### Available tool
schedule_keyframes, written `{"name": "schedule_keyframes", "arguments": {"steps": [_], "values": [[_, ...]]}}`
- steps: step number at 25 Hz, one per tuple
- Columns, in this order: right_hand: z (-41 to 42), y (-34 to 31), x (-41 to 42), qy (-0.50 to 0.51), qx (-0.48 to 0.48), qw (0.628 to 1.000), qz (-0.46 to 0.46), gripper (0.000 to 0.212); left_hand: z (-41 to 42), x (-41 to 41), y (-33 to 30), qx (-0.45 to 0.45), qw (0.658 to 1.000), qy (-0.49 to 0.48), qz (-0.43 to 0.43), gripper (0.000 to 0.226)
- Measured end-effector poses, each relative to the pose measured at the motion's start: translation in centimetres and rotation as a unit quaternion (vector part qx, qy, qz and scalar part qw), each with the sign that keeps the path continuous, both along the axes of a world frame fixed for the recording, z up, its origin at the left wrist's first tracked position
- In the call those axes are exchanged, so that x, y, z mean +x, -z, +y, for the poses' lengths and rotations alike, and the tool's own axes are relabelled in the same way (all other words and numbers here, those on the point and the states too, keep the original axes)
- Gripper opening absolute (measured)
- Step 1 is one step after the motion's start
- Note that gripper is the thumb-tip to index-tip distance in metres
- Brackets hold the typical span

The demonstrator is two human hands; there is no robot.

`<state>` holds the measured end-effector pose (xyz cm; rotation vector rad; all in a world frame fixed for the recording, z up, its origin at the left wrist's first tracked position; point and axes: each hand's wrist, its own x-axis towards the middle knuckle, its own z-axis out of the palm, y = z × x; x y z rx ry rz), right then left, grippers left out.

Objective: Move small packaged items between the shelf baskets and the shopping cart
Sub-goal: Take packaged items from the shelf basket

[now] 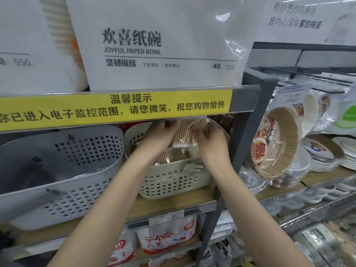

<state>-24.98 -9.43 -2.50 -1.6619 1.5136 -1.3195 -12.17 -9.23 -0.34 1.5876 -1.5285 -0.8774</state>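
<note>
I have both hands up at the cream basket (173,182) on the shelf. My left hand (161,132) and right hand (210,139) hold a clear pack (189,134) of wooden sticks above it, fingers curled round its sides. More packs lie in the basket below.

**Around the shelf**

A large white bag marked JOYFUL PAPER BOWL (154,43) stands on the upper shelf, above a yellow notice strip (115,108) with black Chinese characters. To the right, a wrapped stack of brown fluted paper liners (279,145) leans beside stacked paper plates (327,153). Below, red-and-white packets (167,237) hang under a price tag (166,217). A dark metal shelf post (248,120) divides the bays.
</note>
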Motion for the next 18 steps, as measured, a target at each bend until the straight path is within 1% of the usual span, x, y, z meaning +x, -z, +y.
{"name": "schedule_keyframes", "arguments": {"steps": [2,5,7,10,12,14,18], "values": [[-1.3,0.5,-0.2,0.043,0.014,0.995,0.084,0.026,-1.3,-1.1,0.7,0.01,0.999,0.006,-0.032,0.035],[-1.8,0.7,-0.2,0.066,0.097,0.979,0.167,0.035,-2.4,-2.3,1.6,0.004,0.995,-0.015,-0.094,0.035],[-1.8,0.5,0.0,0.069,0.127,0.963,0.229,0.038,-2.8,-2.5,2.2,0.001,0.992,-0.031,-0.125,0.037],[-2.7,0.9,0.2,0.081,0.136,0.933,0.324,0.039,-3.0,-2.1,3.1,-0.001,0.99,-0.043,-0.137,0.04],[-3.0,0.8,0.4,0.081,0.144,0.914,0.371,0.038,-3.1,-2.0,3.4,-0.002,0.989,-0.054,-0.137,0.044],[-3.2,0.5,0.5,0.075,0.162,0.896,0.407,0.04,-3.1,-2.1,3.4,-0.005,0.987,-0.064,-0.145,0.048],[-4.4,-0.7,0.2,0.056,0.24,0.878,0.41,0.048,-3.2,-2.0,3.6,-0.004,0.99,-0.074,-0.121,0.047]]}}
